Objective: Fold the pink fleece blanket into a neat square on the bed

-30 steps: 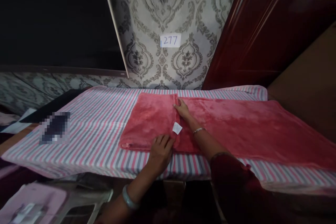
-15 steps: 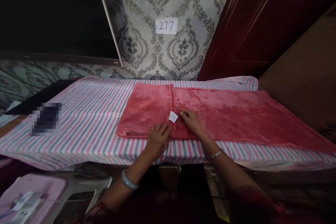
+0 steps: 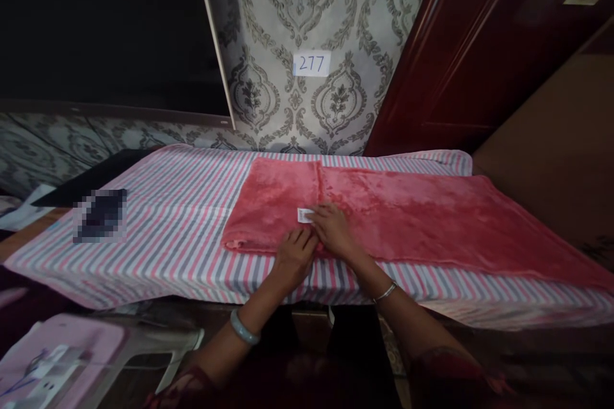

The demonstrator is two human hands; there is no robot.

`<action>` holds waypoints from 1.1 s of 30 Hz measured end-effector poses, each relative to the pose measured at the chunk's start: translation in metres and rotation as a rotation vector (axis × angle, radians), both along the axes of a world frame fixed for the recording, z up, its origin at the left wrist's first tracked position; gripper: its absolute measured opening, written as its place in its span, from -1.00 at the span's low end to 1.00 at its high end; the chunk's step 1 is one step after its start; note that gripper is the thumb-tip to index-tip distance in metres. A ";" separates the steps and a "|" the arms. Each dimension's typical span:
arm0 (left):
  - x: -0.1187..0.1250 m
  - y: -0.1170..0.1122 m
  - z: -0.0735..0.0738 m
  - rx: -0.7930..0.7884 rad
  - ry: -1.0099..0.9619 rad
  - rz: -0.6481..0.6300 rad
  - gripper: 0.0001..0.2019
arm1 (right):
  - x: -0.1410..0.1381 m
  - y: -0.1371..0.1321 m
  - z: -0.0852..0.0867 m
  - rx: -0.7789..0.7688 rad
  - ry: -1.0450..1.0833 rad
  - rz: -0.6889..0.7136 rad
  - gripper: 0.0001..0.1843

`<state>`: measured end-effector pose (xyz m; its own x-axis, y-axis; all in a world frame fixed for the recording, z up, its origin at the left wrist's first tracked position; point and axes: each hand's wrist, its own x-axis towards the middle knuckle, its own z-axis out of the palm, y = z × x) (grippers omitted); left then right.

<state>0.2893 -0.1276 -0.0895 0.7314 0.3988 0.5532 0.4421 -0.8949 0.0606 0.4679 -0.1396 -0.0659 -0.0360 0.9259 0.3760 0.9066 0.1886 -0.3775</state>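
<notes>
A long red plush cloth [image 3: 412, 217] lies flat on a table covered by a pink, grey and white striped sheet [image 3: 182, 223]. Its left end is folded over, leaving a seam running front to back. A small white label [image 3: 305, 215] sticks out at that seam. My right hand [image 3: 332, 230] rests on the cloth with its fingertips touching the label, fingers spread flat. My left hand [image 3: 295, 257] presses the near edge of the folded part, fingers bent down onto the fabric. Both wrists wear bangles.
A blurred dark object [image 3: 100, 216] lies on the sheet at the left. A paper tag reading 277 [image 3: 311, 64] hangs on the patterned wall behind. A dark red door [image 3: 480, 51] stands at the right. A pink thing [image 3: 62, 358] sits below the table's left front.
My right hand has drawn back from the far end of the seam toward me and now lies beside the left hand on the label. The left hand has stayed at the near edge.
</notes>
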 end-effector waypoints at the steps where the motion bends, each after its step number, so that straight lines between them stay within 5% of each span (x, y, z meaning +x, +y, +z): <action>1: 0.000 0.000 0.001 -0.001 0.002 -0.005 -0.70 | -0.001 -0.002 -0.004 -0.020 -0.046 0.017 -0.57; 14: -0.002 -0.005 0.004 -0.027 -0.037 -0.045 -0.72 | 0.012 0.004 -0.031 -0.036 0.073 0.091 -0.55; 22: -0.005 0.010 0.030 -0.218 -0.197 -0.126 -0.60 | 0.001 0.010 -0.002 -0.114 0.061 0.002 -0.62; 26: 0.006 0.030 0.034 -0.257 0.020 0.075 -0.52 | 0.006 0.007 0.002 -0.080 0.063 0.080 -0.56; 28: 0.010 0.034 0.031 -0.289 0.155 0.154 -0.51 | 0.012 0.012 0.006 -0.087 0.083 0.014 -0.55; 33: 0.011 0.028 0.032 -0.321 0.247 0.195 -0.48 | 0.011 0.058 0.028 -0.018 0.105 -0.125 -0.44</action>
<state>0.3001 -0.0995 -0.0571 0.7203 0.6650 0.1972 0.6366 -0.7467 0.1926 0.4787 -0.0813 -0.0375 0.1186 0.9273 0.3550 0.8779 0.0691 -0.4738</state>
